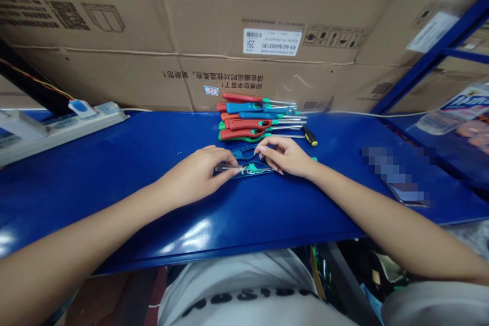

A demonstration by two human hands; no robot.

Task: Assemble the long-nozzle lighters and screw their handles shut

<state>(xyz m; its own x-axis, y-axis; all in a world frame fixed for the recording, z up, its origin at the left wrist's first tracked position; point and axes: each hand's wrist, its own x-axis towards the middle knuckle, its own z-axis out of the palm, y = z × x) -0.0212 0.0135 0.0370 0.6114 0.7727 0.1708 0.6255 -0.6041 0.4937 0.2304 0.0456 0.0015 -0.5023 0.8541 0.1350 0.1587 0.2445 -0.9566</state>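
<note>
An opened blue gas lighter lies on the blue table in front of me, with one half of its shell [244, 153] behind and the half with the inner parts nearer me. Inside are a teal piece [253, 167] and thin white wires. My left hand [208, 167] pinches a clear, tube-like part [227, 167] at the lighter's left end. Over the right end, my right hand [286, 155] has its fingers curled and thumb and forefinger close together; anything between them is too small to make out.
Behind the hands lies a pile of red, blue, orange and green lighters [248, 125] with metal tubes, beside a black and yellow screwdriver [309, 135]. A power strip [64, 130] is at left. Cardboard [183, 25] stands at the back. A blurred-out flat object [408, 196] lies at right.
</note>
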